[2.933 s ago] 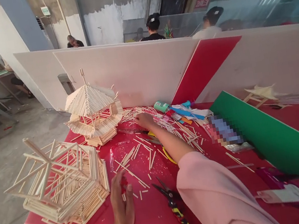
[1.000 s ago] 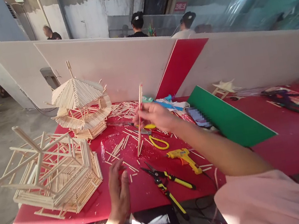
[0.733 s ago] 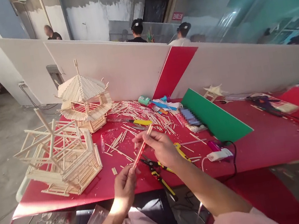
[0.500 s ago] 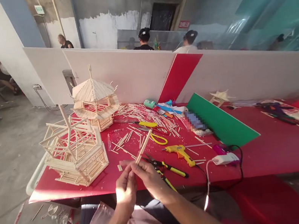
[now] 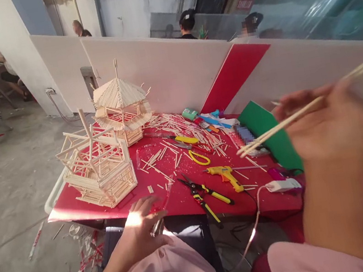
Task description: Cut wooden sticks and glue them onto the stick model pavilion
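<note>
My right hand (image 5: 333, 124), raised at the right and slightly blurred, is closed around several thin wooden sticks (image 5: 277, 128). Some of them point down-left, others stick out up-right past the fingers. Low at the table's front edge, my left hand (image 5: 144, 228) has its fingers spread and bent. A crumpled clear plastic strip (image 5: 169, 194) shows just beyond its fingertips; whether they touch it I cannot tell. Nearest that hand stands an open six-sided stick frame (image 5: 98, 168). Behind the frame is a roofed stick pavilion (image 5: 121, 104).
On the red table (image 5: 165, 206) lie black-and-yellow pliers (image 5: 204, 197), a yellow glue gun (image 5: 225, 176), yellow-handled scissors (image 5: 187, 140) and loose sticks (image 5: 180, 127). A green board (image 5: 263, 127) leans beside a phone. White partitions stand behind; other people sit beyond.
My hands have parted. The right one has swung up and right with the sticks; the left has dropped slightly and opened. The plastic strip now shows by the left fingers. The view has shifted.
</note>
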`<state>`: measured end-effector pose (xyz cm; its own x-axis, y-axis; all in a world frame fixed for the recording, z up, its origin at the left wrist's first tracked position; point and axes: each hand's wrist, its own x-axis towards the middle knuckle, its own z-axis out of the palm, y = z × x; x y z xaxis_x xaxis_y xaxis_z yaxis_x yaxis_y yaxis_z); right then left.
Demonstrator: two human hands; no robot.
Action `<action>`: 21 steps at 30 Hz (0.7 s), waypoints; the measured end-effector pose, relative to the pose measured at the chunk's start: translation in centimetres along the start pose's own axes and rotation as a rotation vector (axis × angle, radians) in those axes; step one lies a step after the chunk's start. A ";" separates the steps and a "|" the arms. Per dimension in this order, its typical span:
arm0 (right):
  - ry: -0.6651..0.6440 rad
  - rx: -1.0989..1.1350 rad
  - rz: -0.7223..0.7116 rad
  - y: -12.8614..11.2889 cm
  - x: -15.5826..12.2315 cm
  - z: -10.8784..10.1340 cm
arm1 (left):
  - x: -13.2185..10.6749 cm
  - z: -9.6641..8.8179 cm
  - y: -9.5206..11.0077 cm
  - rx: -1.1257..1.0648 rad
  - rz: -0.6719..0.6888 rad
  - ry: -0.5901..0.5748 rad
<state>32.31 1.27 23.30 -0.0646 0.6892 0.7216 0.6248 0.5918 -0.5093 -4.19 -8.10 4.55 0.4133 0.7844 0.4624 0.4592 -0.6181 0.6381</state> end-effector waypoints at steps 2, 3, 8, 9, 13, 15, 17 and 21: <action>0.144 0.285 0.197 -2.4 -3.6 4.3 | 1.1 -0.5 0.5 -0.178 -0.092 0.013; 0.121 0.258 0.223 -4.0 -5.6 6.9 | 1.9 -0.5 0.8 -0.272 -0.176 0.040; -0.119 0.107 -0.200 -9.2 -13.9 16.8 | 4.3 0.8 1.3 -0.814 -0.676 -0.010; -0.165 0.110 -0.260 -9.3 -14.8 17.5 | 4.4 1.0 1.2 -0.894 -0.754 -0.012; -0.179 0.059 -0.303 -7.9 -15.4 16.5 | 3.6 1.6 0.2 -0.572 -0.703 0.015; -0.073 -0.040 -0.238 -6.8 -14.5 15.0 | 2.3 2.0 -0.5 -0.162 -0.505 -0.008; 0.022 -0.128 -0.163 -5.7 -13.2 13.5 | 0.6 2.2 -1.0 0.150 -0.322 -0.048; 0.008 -0.170 -0.106 -4.0 -11.9 12.2 | -2.1 0.8 -0.8 0.202 -0.096 -0.282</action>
<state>21.08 -4.17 11.05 -0.1311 0.6231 0.7711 0.7376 0.5810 -0.3440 -4.84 -9.29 2.57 0.5489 0.8115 0.2004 0.6408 -0.5624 0.5226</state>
